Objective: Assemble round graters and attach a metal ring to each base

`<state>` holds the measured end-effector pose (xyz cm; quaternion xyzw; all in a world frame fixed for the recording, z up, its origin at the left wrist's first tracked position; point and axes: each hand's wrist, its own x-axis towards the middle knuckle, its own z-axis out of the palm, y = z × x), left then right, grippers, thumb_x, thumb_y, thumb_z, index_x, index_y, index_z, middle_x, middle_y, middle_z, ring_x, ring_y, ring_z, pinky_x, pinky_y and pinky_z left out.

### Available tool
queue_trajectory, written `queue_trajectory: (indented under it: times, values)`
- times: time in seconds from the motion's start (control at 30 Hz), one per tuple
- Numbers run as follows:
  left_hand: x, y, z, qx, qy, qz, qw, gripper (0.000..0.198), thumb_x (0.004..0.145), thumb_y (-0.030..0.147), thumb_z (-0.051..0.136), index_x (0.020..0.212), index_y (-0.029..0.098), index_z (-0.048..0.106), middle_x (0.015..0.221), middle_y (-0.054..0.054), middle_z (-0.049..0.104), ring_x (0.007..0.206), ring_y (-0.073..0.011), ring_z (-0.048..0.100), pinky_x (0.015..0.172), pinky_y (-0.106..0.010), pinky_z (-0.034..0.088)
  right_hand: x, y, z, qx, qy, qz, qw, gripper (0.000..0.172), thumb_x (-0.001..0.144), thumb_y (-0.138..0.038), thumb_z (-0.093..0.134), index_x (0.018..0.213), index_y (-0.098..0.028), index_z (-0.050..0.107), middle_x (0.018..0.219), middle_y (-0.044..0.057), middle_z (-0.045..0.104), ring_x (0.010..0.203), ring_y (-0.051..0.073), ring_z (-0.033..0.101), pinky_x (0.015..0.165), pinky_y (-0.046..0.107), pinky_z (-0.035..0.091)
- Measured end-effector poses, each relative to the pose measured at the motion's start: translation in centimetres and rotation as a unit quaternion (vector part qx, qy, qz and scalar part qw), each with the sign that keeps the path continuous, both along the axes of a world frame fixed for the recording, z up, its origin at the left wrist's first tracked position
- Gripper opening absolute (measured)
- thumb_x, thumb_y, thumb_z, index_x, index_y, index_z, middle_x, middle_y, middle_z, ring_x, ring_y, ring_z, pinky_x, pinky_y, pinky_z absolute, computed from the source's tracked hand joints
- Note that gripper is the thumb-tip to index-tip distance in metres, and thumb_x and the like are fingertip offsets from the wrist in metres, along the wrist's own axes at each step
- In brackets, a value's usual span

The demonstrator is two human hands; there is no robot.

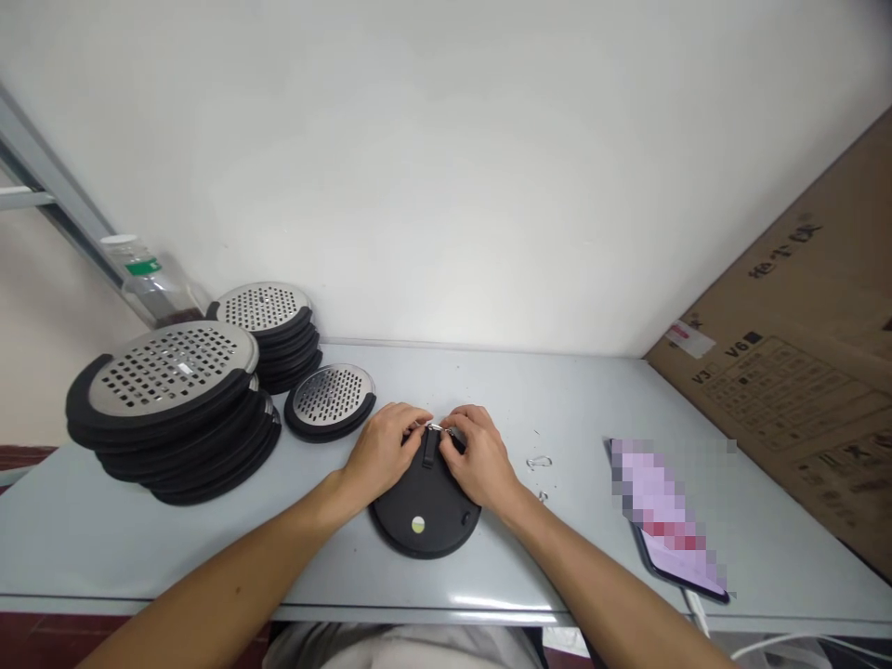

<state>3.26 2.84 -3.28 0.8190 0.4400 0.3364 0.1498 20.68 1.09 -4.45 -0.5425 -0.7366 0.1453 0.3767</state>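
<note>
A round black disc (426, 530) lies on the table in front of me, with a strap-like tab (429, 450) near its far edge and a small round sticker on its face. At that far edge is a small shiny metal clip (436, 427). My left hand (390, 444) pinches the clip's left end, its fingers closed. From the other side my right hand (480, 455) pinches the right end with thumb and fingers, and its lower part rests over the disc. The fingertips partly hide the clip. A loose metal carabiner (539, 462) lies right of my right hand.
At left stand a near stack (174, 372) and a far stack (265, 311) of black-rimmed discs with perforated metal tops. A single such disc (333, 395) lies beside them. A plastic bottle (150, 279) stands behind. On the right are a phone (687, 567) with cable and a cardboard box (787, 372).
</note>
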Motion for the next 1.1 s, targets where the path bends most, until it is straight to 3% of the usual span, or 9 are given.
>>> queue_trajectory:
  times: [0.27, 0.4, 0.67, 1.1]
  values:
    - [-0.3, 0.0, -0.2, 0.008, 0.029, 0.015, 0.999, 0.029, 0.090, 0.010, 0.052, 0.113, 0.024, 0.063, 0.111, -0.005, 0.061, 0.106, -0.0210, 0.052, 0.096, -0.039, 0.044, 0.9, 0.1, 0.3, -0.003, -0.033, 0.037, 0.999, 0.019, 0.089, -0.014, 0.052, 0.092, -0.019, 0.070, 0.099, 0.008, 0.064, 0.098, 0.023, 0.056, 0.087, 0.036, 0.048]
    - [-0.3, 0.2, -0.5, -0.005, 0.022, 0.003, 1.000, 0.028, 0.091, 0.012, 0.051, 0.114, 0.023, 0.062, 0.111, -0.004, 0.062, 0.106, -0.0208, 0.052, 0.097, -0.039, 0.043, 1.8, 0.4, 0.5, 0.003, -0.068, 0.071, 0.995, 0.022, 0.092, -0.015, 0.051, 0.095, -0.020, 0.072, 0.098, 0.008, 0.066, 0.096, 0.022, 0.057, 0.086, 0.034, 0.049]
    - [-0.2, 0.2, -0.1, -0.023, 0.021, -0.007, 1.000, 0.027, 0.091, 0.009, 0.048, 0.103, 0.025, 0.067, 0.104, -0.002, 0.064, 0.101, -0.0199, 0.054, 0.096, -0.039, 0.043, 1.7, 0.4, 0.9, 0.017, -0.103, 0.076, 0.992, 0.024, 0.092, -0.013, 0.049, 0.091, -0.018, 0.072, 0.095, 0.009, 0.066, 0.093, 0.022, 0.057, 0.082, 0.032, 0.050]
    - [-0.1, 0.1, -0.1, -0.003, 0.005, -0.006, 1.000, 0.029, 0.090, 0.009, 0.050, 0.101, 0.025, 0.071, 0.104, -0.004, 0.064, 0.101, -0.0200, 0.054, 0.094, -0.040, 0.047, 2.0, 0.7, 1.3, 0.016, -0.131, 0.084, 0.988, 0.026, 0.094, -0.014, 0.047, 0.091, -0.020, 0.072, 0.093, 0.007, 0.066, 0.093, 0.022, 0.055, 0.080, 0.033, 0.050]
